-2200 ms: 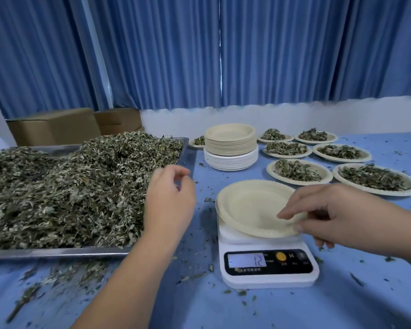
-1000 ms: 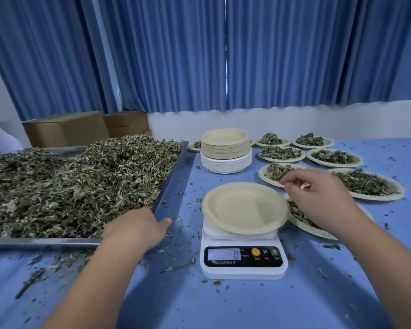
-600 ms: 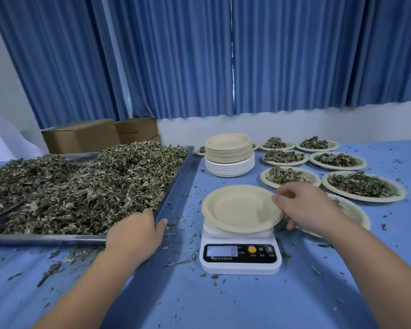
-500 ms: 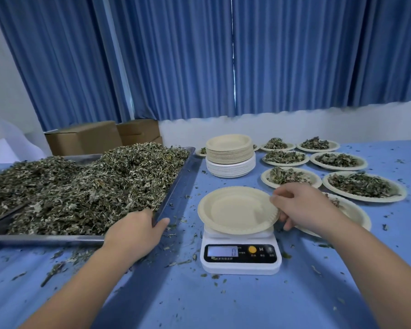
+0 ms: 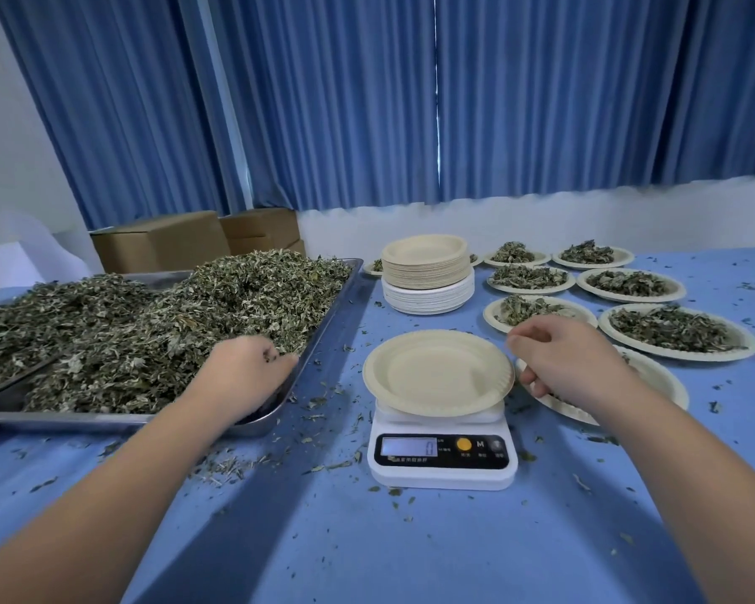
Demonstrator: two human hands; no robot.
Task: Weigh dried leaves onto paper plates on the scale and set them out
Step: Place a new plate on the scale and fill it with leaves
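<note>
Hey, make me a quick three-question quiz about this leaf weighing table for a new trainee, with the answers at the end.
1. True or false: the plate on the scale already has a portion in it.
2. Pick one: the left hand is A) on top of the spare stack, B) in the leaves at the near right corner of the tray, C) pressing a button.
3. Fill in: the display reads ___.

Key: 1 false, it is empty. 2 B. 3 0.
</note>
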